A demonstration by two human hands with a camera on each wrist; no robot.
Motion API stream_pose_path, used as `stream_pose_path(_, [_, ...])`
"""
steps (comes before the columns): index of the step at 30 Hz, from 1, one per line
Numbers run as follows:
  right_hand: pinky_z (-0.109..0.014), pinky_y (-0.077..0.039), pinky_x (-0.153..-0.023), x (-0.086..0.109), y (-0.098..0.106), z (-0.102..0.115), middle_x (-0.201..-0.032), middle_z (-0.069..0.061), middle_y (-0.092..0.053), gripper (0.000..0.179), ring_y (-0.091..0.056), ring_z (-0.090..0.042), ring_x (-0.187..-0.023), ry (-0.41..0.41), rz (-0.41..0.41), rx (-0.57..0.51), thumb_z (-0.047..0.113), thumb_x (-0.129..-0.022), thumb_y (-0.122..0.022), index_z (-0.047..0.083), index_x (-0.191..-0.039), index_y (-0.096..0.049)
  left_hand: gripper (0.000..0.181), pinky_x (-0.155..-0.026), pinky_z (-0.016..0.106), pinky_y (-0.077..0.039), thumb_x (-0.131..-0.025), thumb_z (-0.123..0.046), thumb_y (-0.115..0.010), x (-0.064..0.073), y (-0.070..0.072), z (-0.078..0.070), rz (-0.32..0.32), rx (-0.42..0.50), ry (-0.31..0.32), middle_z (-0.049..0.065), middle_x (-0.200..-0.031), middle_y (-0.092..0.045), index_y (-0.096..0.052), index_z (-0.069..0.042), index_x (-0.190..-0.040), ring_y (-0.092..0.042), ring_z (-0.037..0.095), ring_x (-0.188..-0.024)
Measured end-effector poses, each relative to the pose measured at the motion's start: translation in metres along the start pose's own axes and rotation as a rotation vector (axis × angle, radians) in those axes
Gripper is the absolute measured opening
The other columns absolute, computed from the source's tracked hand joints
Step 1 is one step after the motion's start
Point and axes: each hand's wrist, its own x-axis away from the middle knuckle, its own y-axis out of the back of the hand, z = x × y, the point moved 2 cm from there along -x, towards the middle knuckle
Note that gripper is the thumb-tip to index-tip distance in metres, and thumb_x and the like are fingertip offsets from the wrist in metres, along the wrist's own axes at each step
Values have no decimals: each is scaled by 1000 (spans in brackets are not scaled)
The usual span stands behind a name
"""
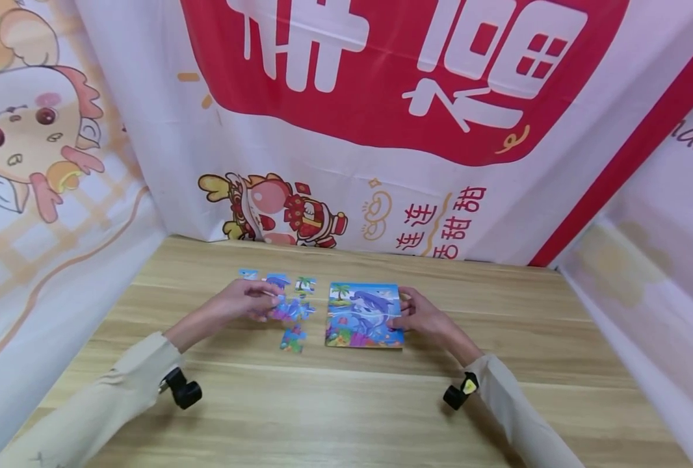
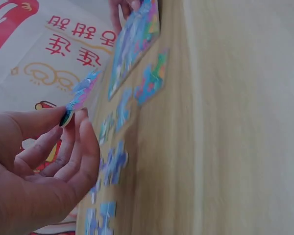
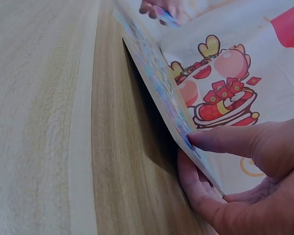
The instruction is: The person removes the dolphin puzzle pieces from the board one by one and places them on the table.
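Note:
My left hand [image 1: 251,299] pinches a blue and pink jigsaw piece [image 2: 83,92] between thumb and fingertips, raised above the table at left of centre. Below and around that hand lie loose jigsaw pieces, among them one with a palm tree [image 1: 305,284] and a colourful one [image 1: 292,339] nearer the front. To their right is a square dolphin picture board [image 1: 363,315]. My right hand [image 1: 419,315] grips the board's right edge, thumb on the face and fingers underneath. In the right wrist view the gripped edge is lifted off the wood, with a dark shadow under it.
The wooden table [image 1: 346,409] runs to a printed cloth [image 1: 335,140] at the back. Cloth walls stand at left [image 1: 42,162] and right [image 1: 645,227]. Two more pieces, a dolphin one [image 1: 276,281] and a small blue one [image 1: 248,273], lie behind the left hand.

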Motion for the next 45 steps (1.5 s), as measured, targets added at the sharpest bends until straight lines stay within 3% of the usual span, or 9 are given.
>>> stream_pose_path(8, [-27,-52,-83,-3,1,1,-129,-22,-53,87,-52,-27,-107,-18,17,-5,11,-94,-77,-1,-162,-23,38,-80,36,-64,-101,-14,-70,23,14,17,-2,-33,26,14,-102,-74,-61,8,-131,-73,21,-86])
stream_pose_path(16, [-28,-53,-83,0,0,1,-130,-23,-52,87,-51,-27,-107,-41,6,-20,9,-95,-77,0,-162,-23,34,-71,32,-63,-100,-11,-69,26,23,25,27,-125,40,13,-97,-73,-62,8,-127,-71,20,-82])
stream_pose_path(22, [-27,-54,-82,0,0,1,-128,-23,-52,86,-52,-26,-106,-29,7,-22,9,-95,-76,0,-162,-23,28,-67,32,-63,-100,-4,-67,26,24,32,40,-166,-2,14,-92,-72,-62,11,-122,-70,20,-78])
stream_pose_path(31, [-29,-55,-83,0,-2,0,-128,-24,-52,87,-53,-25,-105,-7,21,-39,8,-95,-76,-3,-162,-20,22,-61,32,-61,-97,-4,-69,29,17,27,-20,-257,0,12,-88,-70,-66,8,-115,-67,19,-72])
stream_pose_path(45, [-31,-55,-85,1,0,-1,-129,-22,-51,86,-52,-27,-107,-25,7,-28,8,-94,-77,-1,-161,-23,19,-61,33,-59,-97,-10,-72,30,14,24,-78,-318,20,11,-91,-67,-68,2,-112,-64,21,-74])
